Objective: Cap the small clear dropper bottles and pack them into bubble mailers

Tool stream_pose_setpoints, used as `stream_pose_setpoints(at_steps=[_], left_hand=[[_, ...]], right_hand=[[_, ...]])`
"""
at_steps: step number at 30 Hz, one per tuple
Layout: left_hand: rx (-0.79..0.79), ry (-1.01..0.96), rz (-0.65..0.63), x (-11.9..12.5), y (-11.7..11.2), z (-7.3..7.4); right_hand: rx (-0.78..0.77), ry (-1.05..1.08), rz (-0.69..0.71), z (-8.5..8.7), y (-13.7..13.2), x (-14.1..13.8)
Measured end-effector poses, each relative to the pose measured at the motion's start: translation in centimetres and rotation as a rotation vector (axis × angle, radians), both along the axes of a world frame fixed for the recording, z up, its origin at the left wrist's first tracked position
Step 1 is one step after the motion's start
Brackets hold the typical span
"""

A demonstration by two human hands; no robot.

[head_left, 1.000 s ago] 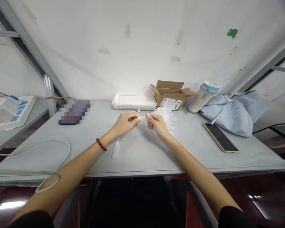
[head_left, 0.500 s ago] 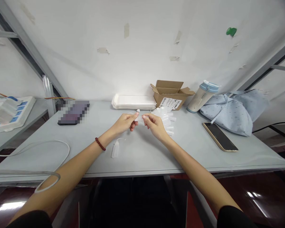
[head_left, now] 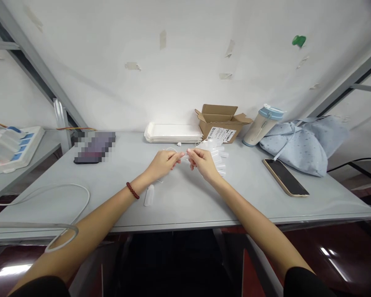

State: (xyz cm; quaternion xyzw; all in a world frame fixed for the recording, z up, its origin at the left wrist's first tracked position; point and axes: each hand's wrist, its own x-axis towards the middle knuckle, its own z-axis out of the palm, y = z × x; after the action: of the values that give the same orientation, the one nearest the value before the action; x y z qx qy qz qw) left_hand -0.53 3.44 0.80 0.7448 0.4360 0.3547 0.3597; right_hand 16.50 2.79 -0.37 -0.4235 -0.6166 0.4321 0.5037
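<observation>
My left hand (head_left: 163, 162) and my right hand (head_left: 202, 162) meet above the middle of the grey table (head_left: 185, 198), fingers pinched together on a small clear plastic piece (head_left: 184, 156) held between them. A red bead bracelet (head_left: 132, 190) sits on my left wrist. Just behind my right hand lies a pile of clear plastic pieces (head_left: 217, 153). A small white tag with a thin cord (head_left: 149, 195) lies on the table under my left forearm.
At the back stand a stack of white trays (head_left: 173, 133), an open cardboard box (head_left: 222, 123) and a blue-lidded cup (head_left: 262, 125). A phone (head_left: 285, 177) and a blue cloth bag (head_left: 299, 146) lie right. A dark device (head_left: 94, 147) and white cable (head_left: 62, 194) lie left.
Both hands have stayed together over the table's middle, turning the small clear piece slightly between the fingertips. The view has shifted a little.
</observation>
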Motion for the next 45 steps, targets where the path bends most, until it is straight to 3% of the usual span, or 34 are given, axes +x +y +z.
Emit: stream_pose_setpoints(at_steps=[5, 11, 13, 16, 21, 25, 32, 40, 45], left_hand=[[0.066, 0.040, 0.008, -0.1, 0.3, -0.3], [0.101, 0.180, 0.114, -0.9, 1.8, -1.2], [0.122, 0.290, 0.109, -1.3, 2.7, -1.8], [0.131, 0.448, 0.084, -1.6, 3.9, -2.5], [0.169, 0.572, 0.086, -1.4, 5.5, -3.0], [0.271, 0.686, 0.095, -0.6, 6.6, -2.9], [0.459, 0.775, 0.083, 0.1, 8.5, -3.2], [0.488, 0.813, 0.075, 1.2, 8.8, -3.0], [0.410, 0.794, 0.119, 1.2, 8.9, -2.7]], right_hand=[[0.146, -0.167, -0.121, 0.3, 0.0, 0.2], [0.579, -0.522, -0.565, 0.4, 2.7, 3.6], [0.611, -0.612, -0.674, 0.1, 3.9, 5.1], [0.544, -0.727, -0.733, -0.7, 5.1, 6.7], [0.441, -0.764, -0.731, -1.4, 5.5, 7.2], [0.488, -0.672, -0.740, -0.6, 4.5, 6.4], [0.631, -0.588, -0.518, 0.0, 2.4, 3.5], [0.615, -0.670, -0.274, -0.1, 0.7, 1.1], [0.644, -0.767, -0.152, -0.6, -0.1, 0.0]])
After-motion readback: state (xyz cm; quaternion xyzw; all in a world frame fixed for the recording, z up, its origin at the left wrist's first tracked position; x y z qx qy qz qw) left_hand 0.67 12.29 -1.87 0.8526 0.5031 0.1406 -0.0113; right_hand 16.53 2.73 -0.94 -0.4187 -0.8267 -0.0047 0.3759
